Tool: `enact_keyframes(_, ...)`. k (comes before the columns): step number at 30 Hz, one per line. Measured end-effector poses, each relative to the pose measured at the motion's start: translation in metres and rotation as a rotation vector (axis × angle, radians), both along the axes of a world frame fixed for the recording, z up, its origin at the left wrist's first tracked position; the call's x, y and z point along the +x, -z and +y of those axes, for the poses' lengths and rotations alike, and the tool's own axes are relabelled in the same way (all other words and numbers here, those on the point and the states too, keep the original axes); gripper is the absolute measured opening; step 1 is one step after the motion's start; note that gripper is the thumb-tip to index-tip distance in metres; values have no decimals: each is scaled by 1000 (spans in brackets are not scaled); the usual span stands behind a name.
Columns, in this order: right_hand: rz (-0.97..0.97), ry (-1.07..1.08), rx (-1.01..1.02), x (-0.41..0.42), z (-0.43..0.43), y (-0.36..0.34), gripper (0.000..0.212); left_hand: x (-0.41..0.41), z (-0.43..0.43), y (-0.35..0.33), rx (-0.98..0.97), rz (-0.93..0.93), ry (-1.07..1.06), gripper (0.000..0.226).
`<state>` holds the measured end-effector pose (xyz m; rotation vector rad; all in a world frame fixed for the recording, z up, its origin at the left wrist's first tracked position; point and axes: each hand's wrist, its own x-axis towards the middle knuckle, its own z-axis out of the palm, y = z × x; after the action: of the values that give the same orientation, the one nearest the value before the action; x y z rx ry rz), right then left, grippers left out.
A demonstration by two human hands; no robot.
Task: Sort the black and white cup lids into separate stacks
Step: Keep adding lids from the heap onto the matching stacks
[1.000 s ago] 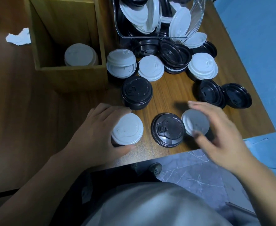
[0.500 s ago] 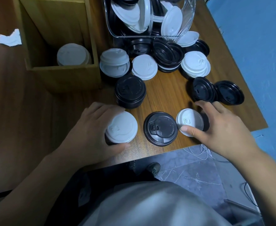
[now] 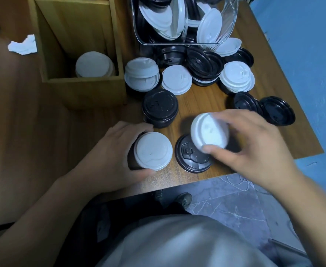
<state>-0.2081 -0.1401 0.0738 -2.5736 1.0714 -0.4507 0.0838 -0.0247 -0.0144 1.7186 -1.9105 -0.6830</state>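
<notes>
Near the table's (image 3: 202, 105) front edge, at six o'clock, the left hand (image 3: 116, 151) wraps a dark stack (image 3: 133, 159) topped by a white lid (image 3: 153, 150), with fingers and thumb clamped on its sides. At its three o'clock, the right hand (image 3: 254, 143) pinches a loose white lid (image 3: 209, 132) by the rim, tilted over a flat black lid (image 3: 189, 159). A black stack (image 3: 160, 107) stands at twelve o'clock. A wooden box (image 3: 85, 89) at ten o'clock holds more white lids (image 3: 92, 64). A tipped clear bin (image 3: 229, 26) at one o'clock spills mixed lids.
</notes>
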Motion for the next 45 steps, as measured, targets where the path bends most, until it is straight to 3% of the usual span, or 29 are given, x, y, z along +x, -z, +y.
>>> enact_keyframes(4, 81, -289, 17, 51, 22, 6, 61, -7, 3, -12, -118, -21, 19, 89)
enact_keyframes(8, 161, -430, 0, 70, 22, 16, 60, -5, 3, -9, -85, 5, 33, 96)
enact_keyframes(22, 251, -466, 59, 83, 13, 16, 54, -6, 3, -10, -62, 54, 31, 94)
enact_keyframes(27, -84, -225, -66, 75, -32, 2, 19, -5, 2, -15, -77, 66, 22, 82)
enact_keyframes(30, 63, -97, -94, 78, -71, 14, 34, -5, 2, -16, -83, 64, 24, 82)
enact_keyframes(34, 319, -133, -102, 85, -83, 29, 48, -5, 3, -16, -84, 65, 26, 84)
enact_keyframes(40, 326, -112, -50, 59, -59, 25, 44, -4, 2, -17, -85, 76, 25, 81)
enact_keyframes(43, 233, -160, 62, 49, -64, 16, 57, -4, 1, -16, -93, 71, 27, 81)
enact_keyframes(45, 299, -236, 191, 49, -73, 11, 71, -4, 1, -15, -94, 70, 29, 82)
